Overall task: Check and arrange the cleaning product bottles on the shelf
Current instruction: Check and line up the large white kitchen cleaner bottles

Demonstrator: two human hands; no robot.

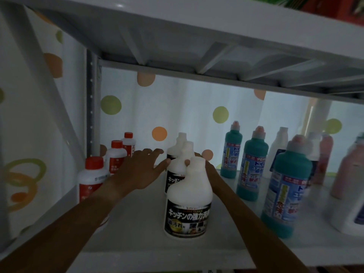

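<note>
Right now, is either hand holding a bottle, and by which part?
The right hand grips the middle white bottle at its neck, mostly hidden behind the front bottle. The left hand is open, fingertips touching it.

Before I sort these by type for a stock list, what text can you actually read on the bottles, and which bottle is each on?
"キッチンの強力洗" and, lower down, "油汚れ": front white bottle, black label.
"キッチン": middle white bottle, label partly hidden.
"TAIN", running vertically: rear red-capped bottle, start hidden.
"トイ" and "危険": front teal bottle; the rest is blurred.
Other teal bottles, pink and front red-capped bottles: too blurred to read.
</note>
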